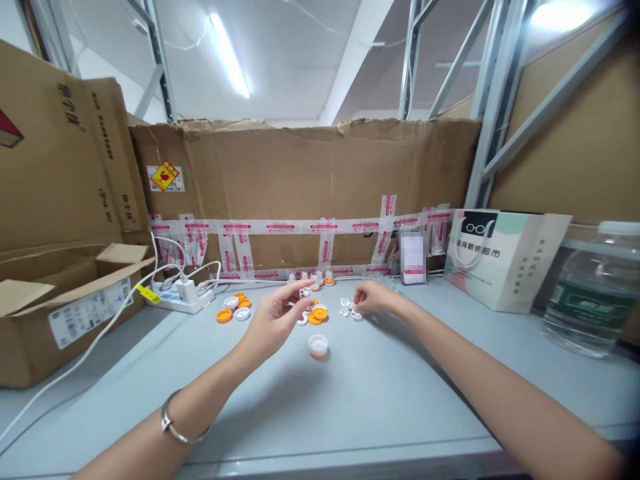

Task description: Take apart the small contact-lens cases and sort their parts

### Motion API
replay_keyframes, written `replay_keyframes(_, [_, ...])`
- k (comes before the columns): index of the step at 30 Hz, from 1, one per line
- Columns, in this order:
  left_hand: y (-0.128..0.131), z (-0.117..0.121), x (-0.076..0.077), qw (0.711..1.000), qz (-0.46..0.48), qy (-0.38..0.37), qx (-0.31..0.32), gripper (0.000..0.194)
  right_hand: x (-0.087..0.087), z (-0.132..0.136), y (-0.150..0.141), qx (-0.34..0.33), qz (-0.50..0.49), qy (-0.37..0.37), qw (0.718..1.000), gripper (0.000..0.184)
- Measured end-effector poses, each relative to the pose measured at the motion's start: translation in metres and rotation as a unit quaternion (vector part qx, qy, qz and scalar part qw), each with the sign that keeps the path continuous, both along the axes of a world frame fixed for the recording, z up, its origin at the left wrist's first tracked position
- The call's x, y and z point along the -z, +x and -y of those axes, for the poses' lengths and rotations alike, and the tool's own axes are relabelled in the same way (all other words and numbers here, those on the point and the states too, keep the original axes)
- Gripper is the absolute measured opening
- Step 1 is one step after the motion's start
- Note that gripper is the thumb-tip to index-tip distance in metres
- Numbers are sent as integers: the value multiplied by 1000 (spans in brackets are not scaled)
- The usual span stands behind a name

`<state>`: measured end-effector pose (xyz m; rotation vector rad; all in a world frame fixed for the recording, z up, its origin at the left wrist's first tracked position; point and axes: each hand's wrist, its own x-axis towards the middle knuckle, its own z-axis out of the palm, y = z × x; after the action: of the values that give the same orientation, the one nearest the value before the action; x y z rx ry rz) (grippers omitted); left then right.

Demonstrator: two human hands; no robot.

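Between the thumb and fingers of my left hand [277,313] is a small white plastic part [305,293], held above the table. My right hand [371,297] is closed, its fingertips down at a few small white plastic pieces [345,307]; whether it grips one is hidden. In front of both hands stands a round piece, white on top and orange below [318,347]. Orange and white rings [318,315] lie just beyond my left hand, partly covered by it. Several more orange and white rings [225,316] are spread to its left.
Small orange-and-white capped pieces [328,278] stand at the back. A white power strip [187,300] with cables is at left, beside an open cardboard box [30,333]. At right are a phone [413,257], a paper bag [500,260] and a large water bottle [593,293].
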<state>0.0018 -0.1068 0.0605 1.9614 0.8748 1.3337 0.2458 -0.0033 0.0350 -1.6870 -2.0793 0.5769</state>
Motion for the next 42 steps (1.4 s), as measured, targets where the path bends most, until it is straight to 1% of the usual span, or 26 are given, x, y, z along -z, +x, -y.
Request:
replay_keyframes(2, [0,3,-15,999,24,22,7,35,-3,0,1,5,-6,20,1000,13])
replay_keyframes(5, [-2,2,-35,996,70,44,15,26,-16,9,-6,-4,-21,50,999,9])
replay_keyframes(6, [-2,1,-39,996,80,46,17,22,-22,15,-11,-15,-34,58,998,9])
replay_keyframes(8, [-1,-1,-42,995,86,41,23,19,-34,33,-25,-56,-95,68,992,16])
replay_keyframes(9, [0,-2,-40,996,81,34,31,19,-41,43,-33,-89,-156,68,981,20])
replay_keyframes(11, [3,-3,-33,996,63,4,60,20,-51,63,-50,-162,-274,63,946,26])
replay_keyframes(12, [4,-3,-29,996,54,-15,74,21,-54,71,-57,-187,-316,60,928,28])
replay_keyframes(14, [6,-3,-19,994,44,-45,86,22,-57,84,-68,-209,-370,48,904,32])
replay_keyframes(16, [6,-3,-12,995,41,-55,70,21,-57,89,-73,-206,-399,24,893,35])
replay_keyframes(20, [4,-6,-6,999,12,-26,15,19,-49,88,-72,-205,-405,-31,890,35])
replay_keyframes(22, [3,-9,-4,1000,-16,0,-11,18,-44,84,-71,-202,-407,-44,890,34])
replay_keyframes(24, [3,-12,-3,997,-53,47,-37,16,-38,80,-71,-186,-425,-59,884,35])
replay_keyframes(27, [2,-16,1,977,-139,142,-72,15,-32,75,-72,-155,-457,-88,871,35])
replay_keyframes(29, [1,-17,3,952,-211,203,-84,19,-30,72,-72,-142,-467,-103,867,33])
replay_keyframes(32, [-3,-18,5,896,-313,295,-109,26,-30,71,-72,-138,-464,-114,867,30])
replay_keyframes(34, [-8,-18,4,862,-356,343,-115,29,-30,70,-72,-141,-459,-120,869,28])
replay_keyframes(35, [-10,-18,4,851,-369,356,-109,31,-29,70,-72,-142,-456,-124,870,27])
replay_keyframes(38, [-18,-20,5,843,-383,371,-68,37,-27,67,-73,-148,-453,-144,867,24])
replay_keyframes(42, [-25,-30,14,850,-366,376,-48,40,-21,62,-72,-148,-443,-169,868,19])
